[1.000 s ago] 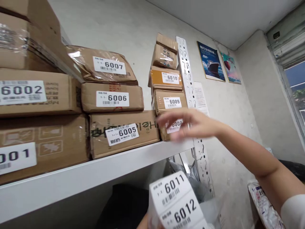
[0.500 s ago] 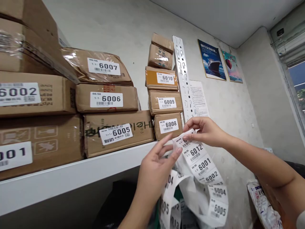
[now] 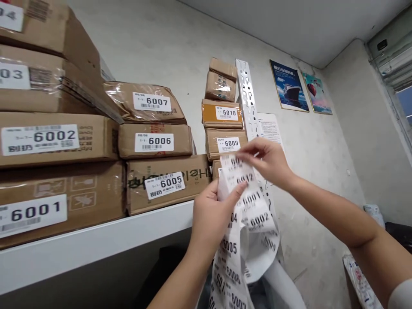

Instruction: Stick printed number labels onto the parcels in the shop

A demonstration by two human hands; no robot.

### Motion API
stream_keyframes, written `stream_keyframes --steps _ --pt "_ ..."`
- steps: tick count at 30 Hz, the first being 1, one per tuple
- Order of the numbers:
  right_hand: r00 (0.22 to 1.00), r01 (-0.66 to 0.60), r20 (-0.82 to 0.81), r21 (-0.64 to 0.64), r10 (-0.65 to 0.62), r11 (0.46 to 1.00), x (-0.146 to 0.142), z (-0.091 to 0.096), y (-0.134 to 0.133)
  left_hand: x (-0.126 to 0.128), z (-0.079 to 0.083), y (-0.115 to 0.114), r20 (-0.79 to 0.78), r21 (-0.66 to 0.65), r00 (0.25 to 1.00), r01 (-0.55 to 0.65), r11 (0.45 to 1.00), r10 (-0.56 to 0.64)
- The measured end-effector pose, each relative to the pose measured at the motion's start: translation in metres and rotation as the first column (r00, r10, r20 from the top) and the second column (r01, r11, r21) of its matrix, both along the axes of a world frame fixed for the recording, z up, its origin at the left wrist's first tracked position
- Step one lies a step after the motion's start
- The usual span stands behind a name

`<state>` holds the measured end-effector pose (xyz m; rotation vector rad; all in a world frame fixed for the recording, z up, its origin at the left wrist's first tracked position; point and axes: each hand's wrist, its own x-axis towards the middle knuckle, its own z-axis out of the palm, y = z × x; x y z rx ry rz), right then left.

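A long white strip of numbered barcode labels [image 3: 254,214] hangs in front of the shelf. My left hand [image 3: 210,216] pinches the strip from the left, thumb on the sheet near the 6012 label. My right hand [image 3: 267,161] grips the strip's top end, fingers closed at the topmost label. Behind both hands, brown cardboard parcels stand on the white shelf [image 3: 96,244]. Visible parcels carry labels 6005 [image 3: 165,185], 6006 [image 3: 154,141], 6007 [image 3: 151,102], 6009 [image 3: 227,144] and 6010 [image 3: 226,113]. The 6008 parcel is mostly hidden by the strip.
Larger boxes labelled 6001 [image 3: 32,212] and 6002 [image 3: 40,139] fill the shelf's left side. A perforated white shelf upright [image 3: 246,94] rises at the right end. Two posters [image 3: 291,86] hang on the wall. A dark bag [image 3: 167,274] lies under the shelf.
Both hands rose with the label strip, which now covers the 6008 parcel. The right hand went from reaching near the shelf to gripping the strip's top. The view shifted slightly.
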<state>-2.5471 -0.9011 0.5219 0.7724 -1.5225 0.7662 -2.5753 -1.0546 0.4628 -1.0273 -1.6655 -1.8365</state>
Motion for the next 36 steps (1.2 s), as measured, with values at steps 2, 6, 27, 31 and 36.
stream_keyframes --steps 2,6,27,31,36 --pt "0.985 0.089 -0.139 -0.083 -0.100 0.993 -0.004 0.044 0.003 0.003 -0.004 -0.002 0.035 -0.093 0.998 0.048 0.994 -0.045" --pt "0.942 0.183 -0.247 -0.184 -0.226 0.966 -0.024 0.144 0.007 0.012 -0.016 -0.006 0.029 -0.145 0.998 0.051 0.988 -0.047" --pt "0.982 0.152 -0.129 0.137 -0.135 0.979 -0.010 0.112 -0.002 0.000 -0.009 -0.035 -0.035 0.077 0.995 -0.095 0.992 0.098" --pt "0.923 -0.298 0.358 0.422 0.145 0.856 0.015 0.039 -0.011 -0.004 -0.002 -0.029 -0.086 0.164 0.991 -0.092 0.982 0.107" --pt "0.868 -0.420 0.368 0.188 0.332 0.888 0.009 0.005 -0.010 -0.006 0.012 -0.015 -0.107 0.196 0.994 -0.013 0.981 0.035"
